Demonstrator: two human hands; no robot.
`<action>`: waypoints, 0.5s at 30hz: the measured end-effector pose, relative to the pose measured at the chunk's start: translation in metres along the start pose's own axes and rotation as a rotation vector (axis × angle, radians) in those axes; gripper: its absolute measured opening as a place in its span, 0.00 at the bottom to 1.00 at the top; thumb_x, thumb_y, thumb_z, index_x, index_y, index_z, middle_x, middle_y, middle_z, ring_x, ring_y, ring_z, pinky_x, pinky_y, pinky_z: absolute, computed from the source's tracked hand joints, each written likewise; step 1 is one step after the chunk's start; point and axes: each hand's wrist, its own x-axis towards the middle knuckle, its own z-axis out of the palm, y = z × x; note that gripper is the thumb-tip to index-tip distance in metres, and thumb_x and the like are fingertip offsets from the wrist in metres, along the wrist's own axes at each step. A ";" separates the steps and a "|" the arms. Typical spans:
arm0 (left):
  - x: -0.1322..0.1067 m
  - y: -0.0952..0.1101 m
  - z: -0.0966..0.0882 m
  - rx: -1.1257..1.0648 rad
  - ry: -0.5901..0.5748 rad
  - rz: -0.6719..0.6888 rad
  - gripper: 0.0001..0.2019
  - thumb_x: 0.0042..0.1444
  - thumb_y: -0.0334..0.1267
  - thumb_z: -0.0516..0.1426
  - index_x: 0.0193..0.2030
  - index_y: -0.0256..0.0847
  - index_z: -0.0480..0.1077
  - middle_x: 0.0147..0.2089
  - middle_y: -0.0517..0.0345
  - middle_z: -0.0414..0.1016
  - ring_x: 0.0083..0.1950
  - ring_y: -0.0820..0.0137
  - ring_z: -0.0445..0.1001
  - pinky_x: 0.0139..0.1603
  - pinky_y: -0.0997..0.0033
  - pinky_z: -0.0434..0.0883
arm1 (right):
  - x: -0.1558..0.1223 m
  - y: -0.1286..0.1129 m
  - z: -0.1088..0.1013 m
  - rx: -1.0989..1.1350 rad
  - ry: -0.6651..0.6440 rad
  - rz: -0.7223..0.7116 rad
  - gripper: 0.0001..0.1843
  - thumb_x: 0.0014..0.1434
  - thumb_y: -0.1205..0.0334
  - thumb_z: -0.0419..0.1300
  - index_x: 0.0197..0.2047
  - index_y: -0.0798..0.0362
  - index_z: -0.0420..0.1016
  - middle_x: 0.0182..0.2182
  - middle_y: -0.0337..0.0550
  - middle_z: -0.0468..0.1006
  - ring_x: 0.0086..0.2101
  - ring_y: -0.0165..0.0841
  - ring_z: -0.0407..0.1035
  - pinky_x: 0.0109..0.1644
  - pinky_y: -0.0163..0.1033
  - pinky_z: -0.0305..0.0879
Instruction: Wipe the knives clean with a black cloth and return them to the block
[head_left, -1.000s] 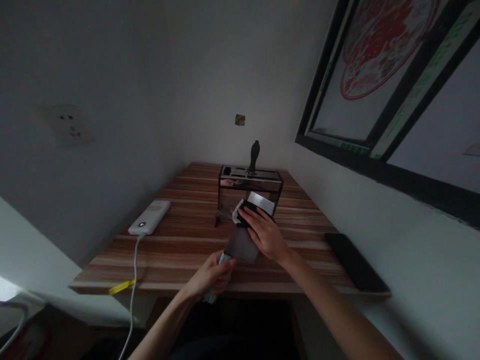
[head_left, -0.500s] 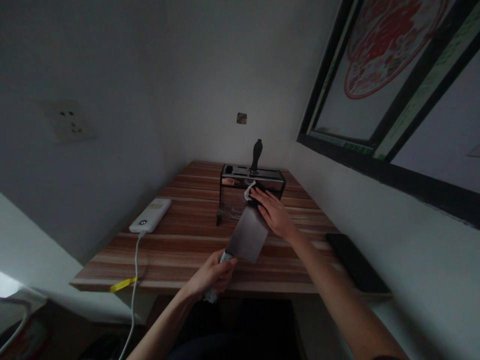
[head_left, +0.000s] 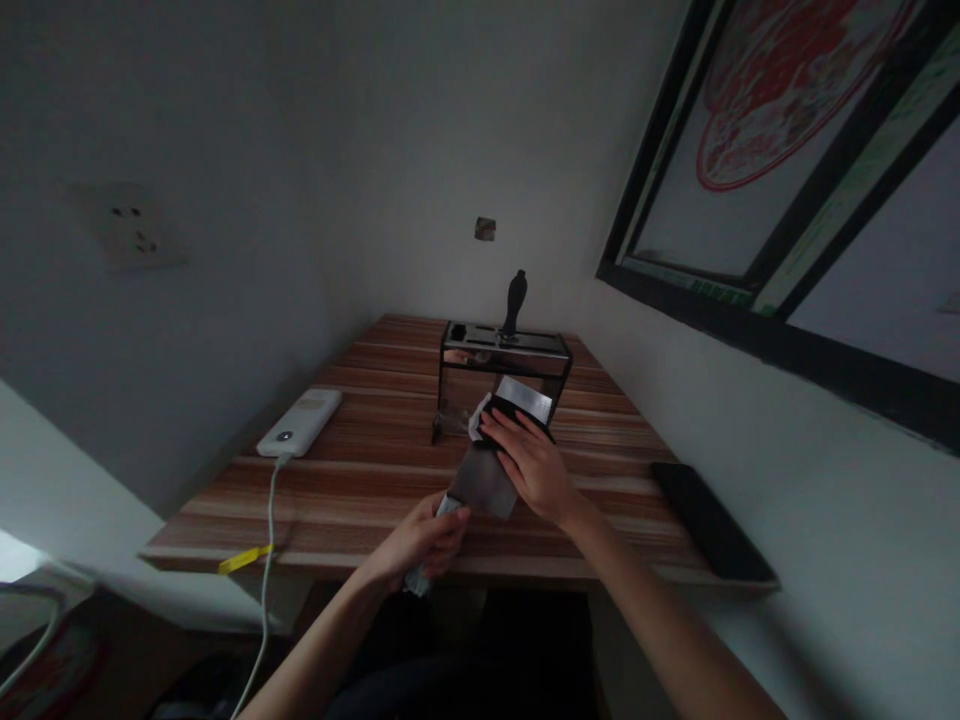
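Note:
My left hand (head_left: 420,540) is closed round the handle of a broad cleaver (head_left: 491,470), its blade pointing away from me over the wooden table (head_left: 360,470). My right hand (head_left: 529,460) lies on the blade with fingers pressed onto a dark cloth or pad with a white edge (head_left: 491,412). Behind the blade stands a metal knife rack (head_left: 501,350) with one black knife handle (head_left: 514,300) sticking up from it.
A white power bank (head_left: 300,422) with a cable running off the front edge lies at the left. A black phone-like slab (head_left: 711,520) lies at the table's right edge by the wall. A wall socket (head_left: 131,225) and a framed window are nearby.
My right hand with the cloth slid up the blade toward the rack half a second ago and has come back down to mid-blade. The left hand stays on the handle.

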 end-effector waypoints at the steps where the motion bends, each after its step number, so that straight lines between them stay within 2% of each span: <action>1: 0.000 0.000 0.000 0.002 0.005 0.000 0.17 0.53 0.47 0.58 0.27 0.42 0.53 0.16 0.74 0.50 0.12 0.85 0.45 0.08 0.85 0.48 | -0.003 -0.007 0.002 0.010 -0.001 0.001 0.24 0.65 0.69 0.45 0.64 0.51 0.54 0.61 0.42 0.62 0.62 0.31 0.50 0.65 0.49 0.49; 7: -0.001 -0.001 -0.001 -0.002 0.058 -0.023 0.18 0.49 0.49 0.60 0.28 0.42 0.54 0.14 0.75 0.50 0.11 0.84 0.46 0.09 0.85 0.49 | -0.016 -0.049 0.013 0.093 -0.054 0.004 0.24 0.64 0.70 0.46 0.63 0.53 0.56 0.60 0.42 0.63 0.62 0.30 0.51 0.65 0.48 0.49; 10: -0.002 -0.002 -0.002 0.028 0.105 -0.044 0.20 0.45 0.49 0.61 0.24 0.41 0.53 0.13 0.75 0.49 0.12 0.85 0.47 0.09 0.85 0.48 | -0.019 -0.066 0.017 0.136 -0.066 0.022 0.23 0.64 0.70 0.45 0.62 0.53 0.57 0.59 0.42 0.65 0.62 0.29 0.52 0.65 0.47 0.50; 15: -0.003 -0.003 0.000 0.056 0.145 -0.042 0.20 0.43 0.47 0.61 0.21 0.41 0.52 0.12 0.74 0.48 0.12 0.85 0.47 0.10 0.84 0.48 | -0.020 -0.076 0.015 0.137 -0.077 0.036 0.23 0.63 0.70 0.46 0.61 0.53 0.58 0.58 0.43 0.66 0.61 0.29 0.53 0.65 0.47 0.50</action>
